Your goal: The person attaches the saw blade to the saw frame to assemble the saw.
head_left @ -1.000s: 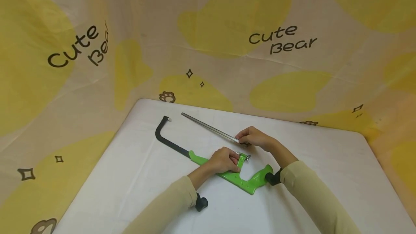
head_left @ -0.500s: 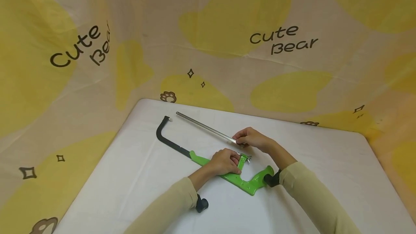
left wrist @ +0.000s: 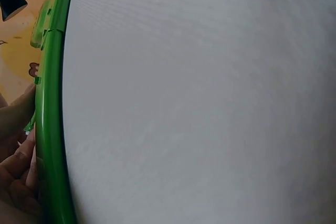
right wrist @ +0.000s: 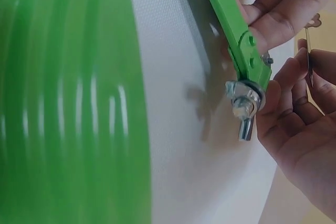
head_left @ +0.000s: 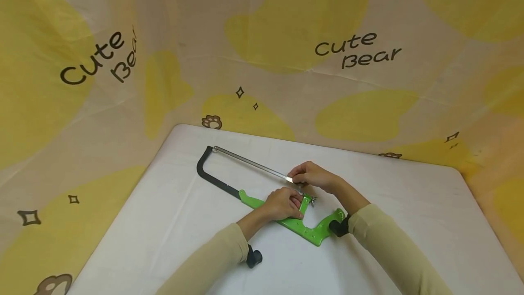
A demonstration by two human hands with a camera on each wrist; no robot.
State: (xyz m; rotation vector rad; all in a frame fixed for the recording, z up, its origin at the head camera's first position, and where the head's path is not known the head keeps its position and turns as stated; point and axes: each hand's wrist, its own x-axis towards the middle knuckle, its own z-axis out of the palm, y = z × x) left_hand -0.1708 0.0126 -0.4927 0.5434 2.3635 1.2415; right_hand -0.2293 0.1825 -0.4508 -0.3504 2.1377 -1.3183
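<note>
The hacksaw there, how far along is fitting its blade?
The blade already reaches the frame's far black tip. The right hand pinches its near end, not yet on the wing-nut post. The left hand holds the green frame steady. Hooking that end and tightening seem left.

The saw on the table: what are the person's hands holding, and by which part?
The right hand pinches the saw blade at its near end. The left hand grips the green hacksaw frame beside the wing nut.
</note>
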